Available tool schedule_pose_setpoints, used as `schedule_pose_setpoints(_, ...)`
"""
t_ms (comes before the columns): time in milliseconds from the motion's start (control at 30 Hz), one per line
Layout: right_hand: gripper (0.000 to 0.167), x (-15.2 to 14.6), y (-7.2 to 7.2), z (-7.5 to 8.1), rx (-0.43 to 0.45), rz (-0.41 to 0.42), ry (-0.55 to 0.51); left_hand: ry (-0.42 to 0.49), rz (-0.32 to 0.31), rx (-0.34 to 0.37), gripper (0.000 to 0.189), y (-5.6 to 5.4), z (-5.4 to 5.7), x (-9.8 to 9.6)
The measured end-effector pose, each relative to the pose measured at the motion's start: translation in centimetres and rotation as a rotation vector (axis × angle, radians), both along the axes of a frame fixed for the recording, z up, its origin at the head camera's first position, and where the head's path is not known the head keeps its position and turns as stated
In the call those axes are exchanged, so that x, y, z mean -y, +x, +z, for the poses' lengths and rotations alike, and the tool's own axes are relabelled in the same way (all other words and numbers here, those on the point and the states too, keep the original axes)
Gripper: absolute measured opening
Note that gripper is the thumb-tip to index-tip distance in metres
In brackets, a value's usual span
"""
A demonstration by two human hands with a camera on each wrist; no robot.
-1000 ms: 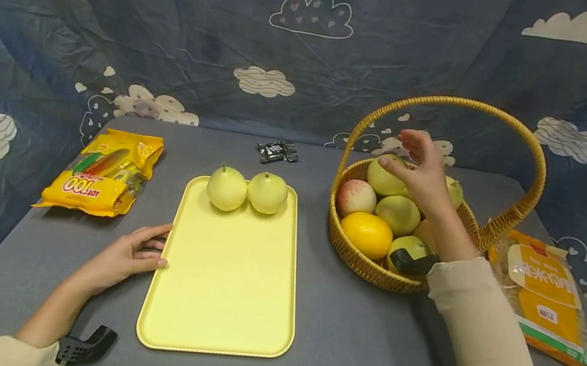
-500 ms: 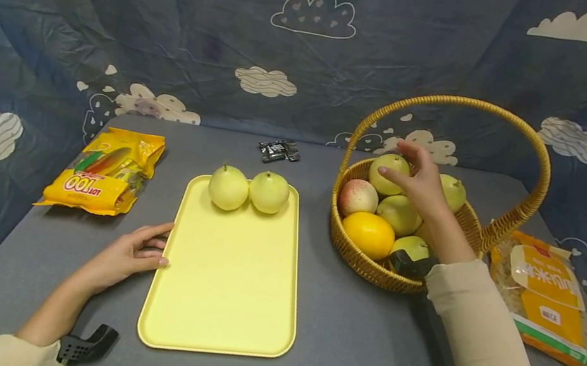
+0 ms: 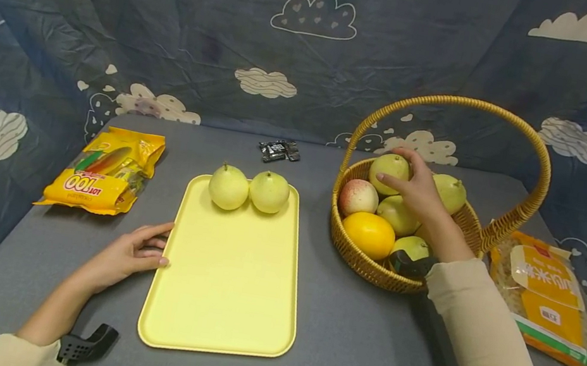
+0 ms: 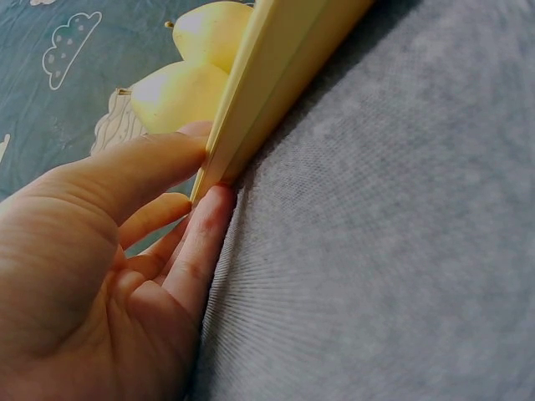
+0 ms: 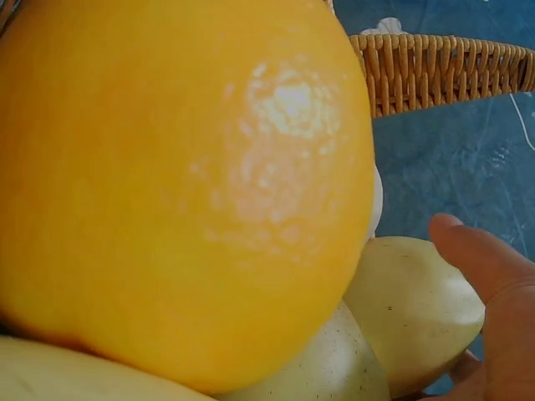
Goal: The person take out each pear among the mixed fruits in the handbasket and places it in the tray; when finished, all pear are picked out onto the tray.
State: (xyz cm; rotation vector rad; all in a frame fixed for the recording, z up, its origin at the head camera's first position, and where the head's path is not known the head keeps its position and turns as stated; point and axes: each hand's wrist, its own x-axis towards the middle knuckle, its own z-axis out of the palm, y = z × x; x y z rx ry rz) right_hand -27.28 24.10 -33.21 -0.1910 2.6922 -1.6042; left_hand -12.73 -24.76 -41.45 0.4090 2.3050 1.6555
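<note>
In the basket (image 3: 355,263), my right hand (image 3: 422,187) grips a round yellow-green pear (image 3: 388,169) at the back left, thumb across its near side and fingers behind. The right wrist view shows the same thumb beside that pear (image 5: 414,309), partly hidden behind a large yellow fruit (image 5: 184,184). At the left, the thumb and fingertips of my left hand (image 3: 122,258) touch the side rim of a pale yellow tray (image 3: 226,281). Two pears, a left one (image 3: 229,187) and a right one (image 3: 269,192), sit side by side at the tray's far end.
Other fruit in the basket includes a reddish peach (image 3: 358,198) and several pears. Its tall handle (image 3: 456,100) arches over my right arm. Yellow candy bag (image 3: 102,172) lies left, small black packets (image 3: 279,151) at the back, an orange-and-clear food bag (image 3: 548,300) right.
My right hand has come down from above the basket onto the back-left pear, its fingers closing around it. The left hand stays at the tray's rim.
</note>
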Motion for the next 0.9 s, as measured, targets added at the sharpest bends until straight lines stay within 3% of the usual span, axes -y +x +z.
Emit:
schedule_pose_setpoints(500, 0.066, -0.1, -0.1, 0.0, 0.045, 0.014, 0.052, -0.013, -0.001, -0.031, 0.068, -0.1, -0.2, -0.1)
schedule_pose_setpoints(733, 0.066, 0.2, 0.0, 0.4, -0.036, -0.044, 0.107, -0.009, -0.002, -0.021, 0.069, 0.0, -0.1, 0.0)
schedule_pose_setpoints(900, 0.068, 0.6, 0.8, 1.5, -0.076, -0.074, 0.032, -0.008, -0.004, -0.026, 0.069, -0.2, -0.3, 0.0)
